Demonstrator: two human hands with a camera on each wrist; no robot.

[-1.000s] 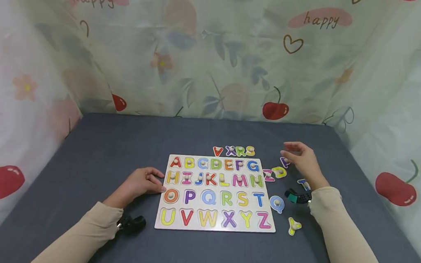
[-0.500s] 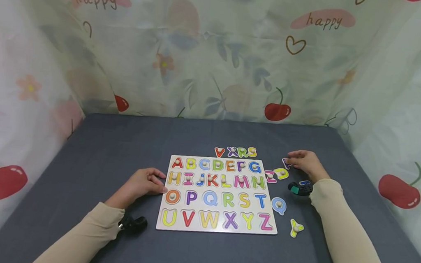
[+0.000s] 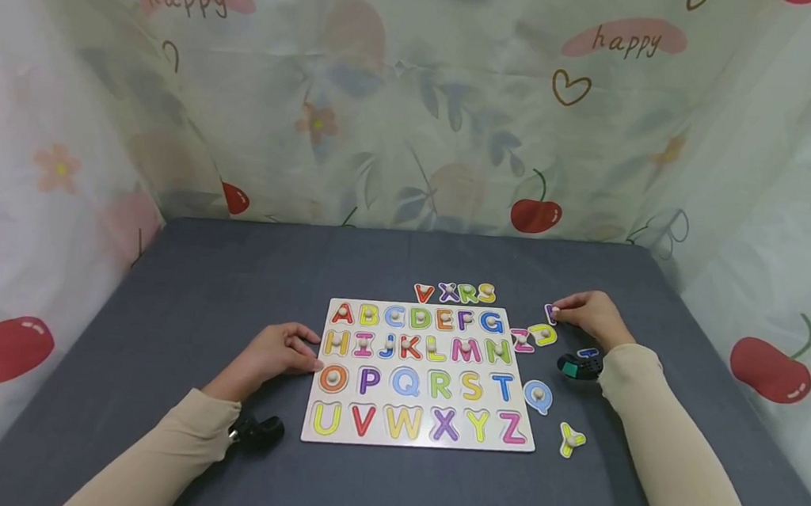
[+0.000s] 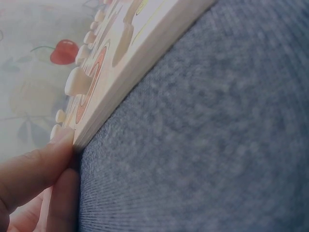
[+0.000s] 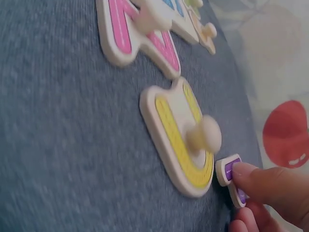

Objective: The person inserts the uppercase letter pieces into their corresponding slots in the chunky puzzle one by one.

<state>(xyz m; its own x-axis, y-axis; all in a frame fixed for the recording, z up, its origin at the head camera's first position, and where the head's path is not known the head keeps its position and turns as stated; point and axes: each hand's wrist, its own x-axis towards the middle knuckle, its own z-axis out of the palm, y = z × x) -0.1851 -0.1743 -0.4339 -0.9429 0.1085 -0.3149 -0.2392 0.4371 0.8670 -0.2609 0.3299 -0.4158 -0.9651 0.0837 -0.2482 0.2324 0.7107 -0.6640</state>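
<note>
A white alphabet puzzle board [image 3: 416,436] lies flat on the table. My left hand [image 3: 281,350] holds its left edge beside the H and O, and the left wrist view shows the thumb [image 4: 60,142] against the board's rim. Beyond the board's upper right corner, my right hand [image 3: 597,316] pinches a small purple letter piece [image 3: 550,314], apparently the P, between thumb and fingers. That piece [image 5: 232,166] is partly covered by the fingers in the right wrist view. Close by lies the yellow U piece [image 3: 542,334], touching or almost touching the pink Z piece [image 3: 522,341].
Pieces V [image 3: 423,292], X [image 3: 448,291], R [image 3: 468,293] and S [image 3: 486,293] lie behind the board. On its right are the blue Q [image 3: 538,397], the yellow Y [image 3: 571,440] and a blue piece [image 3: 587,352] half hidden by the wrist strap [image 3: 579,367]. Printed curtains surround the table.
My right hand has come down onto the purple letter piece and now pinches it. The left hand has stayed at the board's edge. The whole view has shifted slightly.
</note>
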